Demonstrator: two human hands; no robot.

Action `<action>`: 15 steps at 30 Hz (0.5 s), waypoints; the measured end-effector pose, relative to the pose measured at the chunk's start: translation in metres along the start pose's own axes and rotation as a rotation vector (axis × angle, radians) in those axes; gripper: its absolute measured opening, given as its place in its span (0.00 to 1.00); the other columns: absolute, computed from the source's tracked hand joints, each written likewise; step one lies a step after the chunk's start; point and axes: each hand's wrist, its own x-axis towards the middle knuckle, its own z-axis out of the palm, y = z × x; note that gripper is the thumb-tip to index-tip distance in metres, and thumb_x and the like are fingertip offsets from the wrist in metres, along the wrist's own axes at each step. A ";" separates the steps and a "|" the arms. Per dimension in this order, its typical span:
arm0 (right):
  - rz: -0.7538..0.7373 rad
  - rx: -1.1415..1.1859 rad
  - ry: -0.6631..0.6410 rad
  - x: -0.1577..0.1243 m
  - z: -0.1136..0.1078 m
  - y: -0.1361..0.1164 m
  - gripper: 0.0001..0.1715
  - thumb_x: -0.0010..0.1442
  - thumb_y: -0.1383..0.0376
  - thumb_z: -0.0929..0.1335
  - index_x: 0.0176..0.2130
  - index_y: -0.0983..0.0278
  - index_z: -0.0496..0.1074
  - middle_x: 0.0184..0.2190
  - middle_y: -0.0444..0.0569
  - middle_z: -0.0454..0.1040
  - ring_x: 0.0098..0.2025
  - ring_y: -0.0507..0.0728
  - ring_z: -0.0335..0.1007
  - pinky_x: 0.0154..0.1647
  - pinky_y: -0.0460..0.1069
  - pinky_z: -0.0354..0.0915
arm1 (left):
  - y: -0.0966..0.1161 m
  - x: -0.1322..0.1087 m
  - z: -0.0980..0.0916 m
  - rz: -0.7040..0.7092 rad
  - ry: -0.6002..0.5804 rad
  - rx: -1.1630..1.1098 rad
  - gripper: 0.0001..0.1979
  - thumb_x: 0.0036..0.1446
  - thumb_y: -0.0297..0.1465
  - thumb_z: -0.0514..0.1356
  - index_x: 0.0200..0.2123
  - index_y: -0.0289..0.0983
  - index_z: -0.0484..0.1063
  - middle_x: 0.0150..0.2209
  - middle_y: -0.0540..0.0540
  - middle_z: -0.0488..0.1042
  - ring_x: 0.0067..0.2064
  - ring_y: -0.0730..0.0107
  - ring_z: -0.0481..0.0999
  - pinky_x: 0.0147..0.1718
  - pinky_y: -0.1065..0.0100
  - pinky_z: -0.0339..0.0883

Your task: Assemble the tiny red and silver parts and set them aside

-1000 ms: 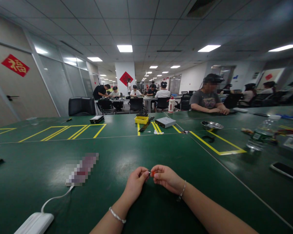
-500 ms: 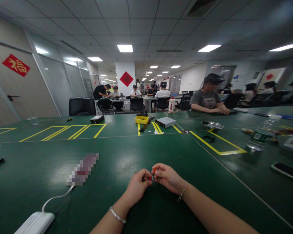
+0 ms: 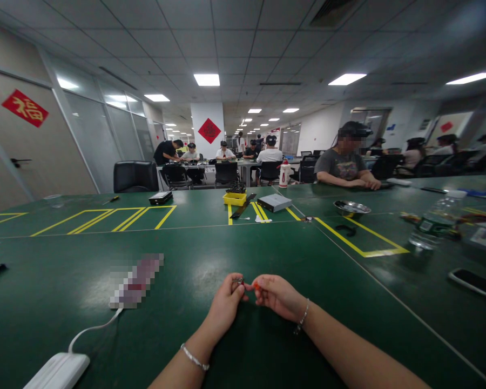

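Both of my hands meet just above the green table [image 3: 178, 270], near the bottom middle of the view. My left hand [image 3: 225, 302] is closed in a pinch on a small red and silvery metal piece [image 3: 241, 282], too small for me to name. Between thumb and fingers, my right hand [image 3: 281, 297] grips a small orange piece [image 3: 256, 286], mostly covered by the fingertips. The fingertips of the two hands nearly touch. A bracelet circles each wrist.
A blurred-out flat device [image 3: 137, 281] lies left, cabled to a white power bank [image 3: 59, 370]. Farther back are a yellow bin [image 3: 235, 199], a grey box [image 3: 274, 202] and a metal bowl [image 3: 351, 208]. At right stand a water bottle [image 3: 435, 221] and a phone [image 3: 476, 285]. A person sits across.
My left hand has turned, and the red and silvery piece has tilted upward, a little left of and away from the orange piece. My right hand has barely moved.
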 end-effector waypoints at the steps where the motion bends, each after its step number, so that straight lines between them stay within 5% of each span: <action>1: 0.004 -0.010 -0.023 -0.001 0.000 -0.001 0.09 0.46 0.64 0.66 0.28 0.69 0.66 0.21 0.44 0.66 0.23 0.47 0.62 0.30 0.46 0.57 | 0.001 0.000 0.000 0.004 0.007 0.011 0.11 0.49 0.30 0.50 0.37 0.35 0.57 0.30 0.47 0.70 0.27 0.74 0.69 0.32 0.69 0.61; 9: -0.065 -0.004 -0.074 -0.003 -0.003 0.000 0.12 0.39 0.73 0.69 0.28 0.67 0.65 0.28 0.44 0.68 0.27 0.48 0.64 0.33 0.47 0.57 | -0.008 0.002 -0.001 0.085 0.048 0.225 0.07 0.45 0.30 0.54 0.31 0.36 0.61 0.19 0.56 0.60 0.23 0.77 0.63 0.23 0.75 0.55; 15: -0.049 0.023 -0.010 0.000 -0.002 0.000 0.09 0.44 0.66 0.67 0.29 0.67 0.65 0.22 0.43 0.66 0.24 0.47 0.63 0.32 0.47 0.58 | -0.012 0.003 -0.001 0.088 0.057 0.247 0.08 0.42 0.29 0.56 0.29 0.36 0.61 0.19 0.57 0.58 0.21 0.79 0.59 0.21 0.76 0.51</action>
